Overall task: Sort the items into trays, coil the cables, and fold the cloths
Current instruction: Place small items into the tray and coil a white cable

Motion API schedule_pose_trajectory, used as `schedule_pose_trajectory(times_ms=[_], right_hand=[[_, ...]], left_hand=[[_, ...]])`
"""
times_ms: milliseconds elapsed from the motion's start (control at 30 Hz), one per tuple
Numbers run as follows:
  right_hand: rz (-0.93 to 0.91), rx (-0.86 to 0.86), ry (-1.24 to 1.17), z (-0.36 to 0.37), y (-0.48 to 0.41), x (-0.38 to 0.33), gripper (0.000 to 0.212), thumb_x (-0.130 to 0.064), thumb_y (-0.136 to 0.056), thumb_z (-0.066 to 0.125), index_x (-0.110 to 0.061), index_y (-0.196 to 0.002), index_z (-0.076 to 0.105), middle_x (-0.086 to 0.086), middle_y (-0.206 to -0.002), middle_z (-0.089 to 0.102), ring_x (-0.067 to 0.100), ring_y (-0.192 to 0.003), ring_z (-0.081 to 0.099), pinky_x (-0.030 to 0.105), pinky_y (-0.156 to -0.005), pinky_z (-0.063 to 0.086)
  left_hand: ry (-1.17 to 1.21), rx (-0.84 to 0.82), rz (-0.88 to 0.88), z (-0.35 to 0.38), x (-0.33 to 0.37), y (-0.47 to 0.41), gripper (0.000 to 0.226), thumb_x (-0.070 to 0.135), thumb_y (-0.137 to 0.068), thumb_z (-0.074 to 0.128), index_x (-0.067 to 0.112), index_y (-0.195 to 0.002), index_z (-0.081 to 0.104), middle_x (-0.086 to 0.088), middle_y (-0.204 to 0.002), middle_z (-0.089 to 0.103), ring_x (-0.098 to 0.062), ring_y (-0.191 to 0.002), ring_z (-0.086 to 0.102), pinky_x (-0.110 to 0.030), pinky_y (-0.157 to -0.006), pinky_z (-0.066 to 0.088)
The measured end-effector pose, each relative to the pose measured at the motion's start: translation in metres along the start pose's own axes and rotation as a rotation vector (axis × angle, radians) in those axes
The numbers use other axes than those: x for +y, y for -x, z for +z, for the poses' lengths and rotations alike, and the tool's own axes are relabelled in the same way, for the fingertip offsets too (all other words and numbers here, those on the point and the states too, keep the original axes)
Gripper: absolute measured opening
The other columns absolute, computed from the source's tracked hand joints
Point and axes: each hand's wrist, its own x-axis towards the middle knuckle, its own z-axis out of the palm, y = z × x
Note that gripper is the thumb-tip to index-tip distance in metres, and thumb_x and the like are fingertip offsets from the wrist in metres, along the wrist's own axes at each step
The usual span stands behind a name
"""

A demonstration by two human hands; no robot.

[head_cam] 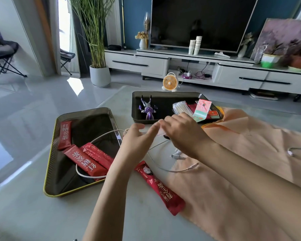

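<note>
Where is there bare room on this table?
Bare tabletop in front of the gold-rimmed tray, left of the red sachet; the near half of the orange cloth. Crowded: the middle, where the white cable loops between tray, sachet and cloth, and the right end of the dark tray.

A single wide-angle view is taken from head height and tilted forward and down onto the counter (33, 214). The dark tray (163, 93) is seen close, just above centre. The left hand (135, 141) and the right hand (184, 131) are framed just before it. Beyond the tray, floor (33, 94) and television (198, 20) are taken in.
</note>
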Motion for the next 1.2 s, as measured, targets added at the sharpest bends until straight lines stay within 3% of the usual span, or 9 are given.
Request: schedule_pose_trajectory(times_ms=[100,167,300,500,667,800,933,1067,1200], right_hand=[[-0.019,-0.116,0.028,-0.009,0.004,-0.005,0.033,-0.006,-0.085,0.035,-0.010,-0.105,0.061,0.006,-0.088,0.060,0.023,-0.078,0.060,0.034,-0.070,0.046],[0.007,-0.279,-0.121,-0.007,0.011,-0.003,0.035,-0.016,-0.094,0.037,-0.016,-0.129,0.043,0.004,-0.114,0.051,0.022,-0.105,0.051,0.032,-0.090,0.036],[0.123,-0.352,-0.360,-0.013,0.030,0.011,0.059,-0.047,-0.094,0.044,-0.028,-0.145,0.021,-0.001,-0.125,0.046,0.018,-0.115,0.048,0.028,-0.093,0.032],[0.251,-0.346,-0.661,-0.023,0.058,0.038,0.037,-0.041,-0.088,0.058,-0.040,-0.123,0.043,-0.015,-0.113,0.050,0.006,-0.092,0.054,0.025,-0.080,0.044],[0.481,-0.224,-0.902,-0.008,0.062,0.056,0.016,-0.031,-0.084,0.067,-0.031,-0.099,0.060,-0.010,-0.101,0.058,0.005,-0.090,0.057,0.017,-0.076,0.047],[0.836,-0.025,-0.733,0.029,0.045,0.088,0.011,-0.025,-0.089,0.061,-0.016,-0.095,0.059,-0.001,-0.090,0.058,0.016,-0.079,0.053,0.022,-0.061,0.039],[1.194,-0.059,-0.399,0.070,0.016,0.129,0.017,-0.022,-0.091,0.053,-0.009,-0.101,0.056,0.014,-0.109,0.056,0.031,-0.088,0.056,0.028,-0.066,0.037],[1.310,-0.164,-0.288,0.111,-0.004,0.146,0.025,-0.016,-0.092,0.052,-0.003,-0.114,0.053,0.020,-0.131,0.037,0.037,-0.108,0.052,0.032,-0.073,0.038],[1.229,-0.308,-0.132,0.136,-0.010,0.156,0.032,-0.020,-0.091,0.050,-0.003,-0.117,0.058,0.016,-0.133,0.041,0.032,-0.122,0.038,0.039,-0.101,0.032]], left_hand=[[0.185,-0.123,-0.067,0.002,0.000,0.003,0.025,0.028,-0.090,0.059,0.008,-0.103,0.061,-0.010,-0.087,0.068,-0.014,-0.066,0.068,-0.026,-0.059,0.057],[0.262,-0.114,-0.068,0.000,-0.002,0.003,0.012,0.015,-0.089,0.061,0.005,-0.097,0.062,-0.013,-0.079,0.066,-0.014,-0.059,0.068,-0.021,-0.052,0.053],[0.309,0.042,-0.091,-0.006,-0.007,0.000,0.014,0.007,-0.085,0.065,0.009,-0.097,0.059,-0.012,-0.075,0.063,-0.013,-0.048,0.063,-0.021,-0.048,0.054],[0.431,0.142,-0.101,0.002,-0.009,-0.011,0.031,0.008,-0.086,0.065,0.004,-0.115,0.053,-0.012,-0.079,0.059,-0.009,-0.043,0.058,-0.018,-0.045,0.051],[0.344,0.059,-0.037,0.018,-0.008,-0.012,0.037,0.031,-0.095,0.047,0.009,-0.125,0.045,-0.006,-0.102,0.059,-0.011,-0.072,0.063,-0.025,-0.060,0.054],[0.242,-0.011,-0.055,0.026,-0.014,-0.017,0.025,0.034,-0.097,0.042,0.018,-0.115,0.047,-0.001,-0.108,0.057,-0.009,-0.085,0.060,-0.029,-0.075,0.051],[0.199,-0.026,-0.023,0.039,-0.016,-0.020,0.010,0.020,-0.094,0.049,0.027,-0.092,0.057,0.007,-0.093,0.062,-0.013,-0.090,0.062,-0.034,-0.081,0.051],[0.138,-0.004,0.025,0.042,-0.019,-0.021,0.020,0.015,-0.092,0.052,0.033,-0.086,0.058,0.009,-0.094,0.065,-0.015,-0.097,0.062,-0.038,-0.091,0.050],[0.166,0.016,0.061,0.038,-0.019,-0.025,0.018,0.013,-0.093,0.051,0.028,-0.091,0.062,0.007,-0.091,0.066,-0.009,-0.088,0.064,-0.033,-0.082,0.052]])
